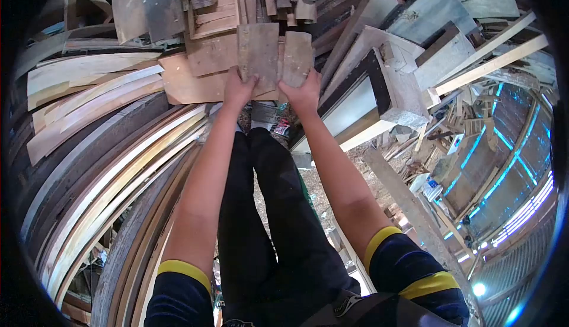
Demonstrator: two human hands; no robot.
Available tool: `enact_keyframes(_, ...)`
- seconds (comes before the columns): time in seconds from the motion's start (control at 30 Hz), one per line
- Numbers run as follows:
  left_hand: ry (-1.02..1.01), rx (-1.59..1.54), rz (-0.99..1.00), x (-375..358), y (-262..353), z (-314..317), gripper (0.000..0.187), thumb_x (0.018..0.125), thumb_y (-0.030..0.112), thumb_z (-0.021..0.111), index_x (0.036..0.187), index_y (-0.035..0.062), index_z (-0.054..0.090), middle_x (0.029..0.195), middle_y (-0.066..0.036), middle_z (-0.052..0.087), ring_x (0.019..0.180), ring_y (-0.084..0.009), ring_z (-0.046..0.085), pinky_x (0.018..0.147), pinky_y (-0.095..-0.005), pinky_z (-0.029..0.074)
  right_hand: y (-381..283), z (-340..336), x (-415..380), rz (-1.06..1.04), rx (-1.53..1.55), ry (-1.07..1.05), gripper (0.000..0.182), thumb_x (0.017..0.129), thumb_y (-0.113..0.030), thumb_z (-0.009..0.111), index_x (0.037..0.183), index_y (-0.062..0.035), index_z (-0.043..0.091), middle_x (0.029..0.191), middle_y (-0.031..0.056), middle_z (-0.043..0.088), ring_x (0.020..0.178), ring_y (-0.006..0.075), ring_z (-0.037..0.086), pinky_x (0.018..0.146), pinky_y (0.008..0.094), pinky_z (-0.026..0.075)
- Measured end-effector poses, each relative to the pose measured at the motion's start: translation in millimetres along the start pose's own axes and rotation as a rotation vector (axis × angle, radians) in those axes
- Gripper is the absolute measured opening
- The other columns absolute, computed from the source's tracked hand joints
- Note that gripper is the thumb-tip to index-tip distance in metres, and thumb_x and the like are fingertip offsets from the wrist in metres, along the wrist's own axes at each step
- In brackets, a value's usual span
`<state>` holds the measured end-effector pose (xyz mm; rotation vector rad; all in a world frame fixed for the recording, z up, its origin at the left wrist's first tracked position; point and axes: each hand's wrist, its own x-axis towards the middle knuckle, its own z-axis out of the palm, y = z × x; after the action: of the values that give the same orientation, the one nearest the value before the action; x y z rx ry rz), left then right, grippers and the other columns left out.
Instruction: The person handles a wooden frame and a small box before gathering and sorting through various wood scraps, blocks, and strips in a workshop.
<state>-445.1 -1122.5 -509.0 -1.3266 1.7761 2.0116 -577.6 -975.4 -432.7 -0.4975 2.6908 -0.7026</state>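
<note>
Both my arms reach forward over a pile of wood pieces. My left hand (239, 87) grips the lower end of a flat grey-brown board (258, 51), thumb on its face. My right hand (302, 92) holds the lower end of a narrower board (297, 54) beside it, thumb on the near side. The two boards lie side by side with a narrow gap between them. Under and left of them is a wider reddish-brown board (192, 84), and beyond it a slatted wooden frame (216, 16).
Long planks (136, 167) are stacked on the left. A thick-edged wooden box-like piece (400, 93) and long battens (492, 63) lie on the right. Scraps and a white container (419, 183) lie on the floor further right. My legs are below.
</note>
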Motion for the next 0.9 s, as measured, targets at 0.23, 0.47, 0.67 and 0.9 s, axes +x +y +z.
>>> enact_keyframes(0.23, 0.29, -0.132, -0.002, -45, 39, -14, 0.051, 0.095, 0.024, 0.07, 0.133, -0.0033, 0.053, 0.116, -0.016, 0.066, 0.104, -0.0224, 0.064, 0.091, -0.034, 0.05, -9, -4, -11, 0.039, 0.019, 0.023, 0.086, 0.062, -0.034, 0.088, 0.128, 0.005, 0.049, 0.12, 0.0277, 0.054, 0.115, 0.0458, 0.052, 0.1, 0.051, 0.044)
enact_keyframes(0.47, 0.561, -0.368, 0.03, -122, 70, -180, 0.052, 0.103, 0.025, 0.06, 0.144, -0.0048, 0.048, 0.14, -0.014, 0.058, 0.125, -0.0197, 0.055, 0.108, -0.0332, 0.042, -48, -3, -25, -0.041, 0.032, 0.045, 0.082, 0.065, -0.031, 0.089, 0.128, 0.0064, 0.051, 0.117, 0.0253, 0.055, 0.111, 0.0422, 0.054, 0.098, 0.0486, 0.045)
enact_keyframes(0.67, 0.716, -0.322, 0.251, -66, 121, -314, 0.056, 0.105, 0.032, 0.055, 0.143, -0.0088, 0.047, 0.136, -0.016, 0.058, 0.124, -0.0217, 0.054, 0.107, -0.0338, 0.041, -136, 18, -19, -0.104, 0.216, -0.005, 0.083, 0.066, -0.029, 0.088, 0.13, 0.0057, 0.05, 0.117, 0.0229, 0.055, 0.111, 0.0398, 0.054, 0.099, 0.047, 0.045)
enact_keyframes(0.9, 0.724, -0.288, 0.266, 45, 127, -368, 0.046, 0.103, 0.032, 0.057, 0.133, -0.0025, 0.061, 0.117, -0.011, 0.067, 0.103, -0.018, 0.061, 0.094, -0.0326, 0.048, -242, 48, 13, -0.191, 0.272, 0.002, 0.087, 0.065, -0.035, 0.088, 0.131, 0.0066, 0.049, 0.117, 0.0246, 0.054, 0.111, 0.0425, 0.055, 0.098, 0.049, 0.046)
